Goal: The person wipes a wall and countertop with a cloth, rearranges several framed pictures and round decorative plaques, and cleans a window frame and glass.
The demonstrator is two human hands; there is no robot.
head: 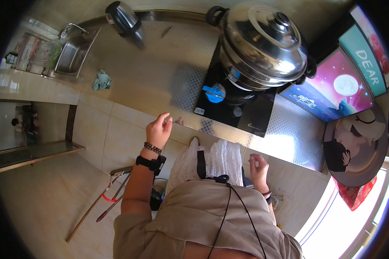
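My left hand point(159, 130), with a beaded bracelet and a black band at its wrist, hovers by the front edge of the metal-topped counter point(149, 77); its fingers are loosely bent and it holds nothing. Lower right, beside the white skirt, my right hand point(258, 168) hangs empty with curled fingers. Beyond both hands, a lidded stainless steel steamer pot point(262, 48) stands on a black induction cooktop point(236, 113). On the counter to the left lie a crumpled pale green cloth point(101, 80) and, farther back, an upright steel electric kettle point(123, 18).
A sink point(72, 53) with a curved faucet is at the upper left, a plastic bag of greens point(52, 53) beside it. Decorated boxes point(340, 84) and a round printed tray point(356, 149) stand at the right. Long-handled tools point(94, 202) rest at the lower left, near the cabinet.
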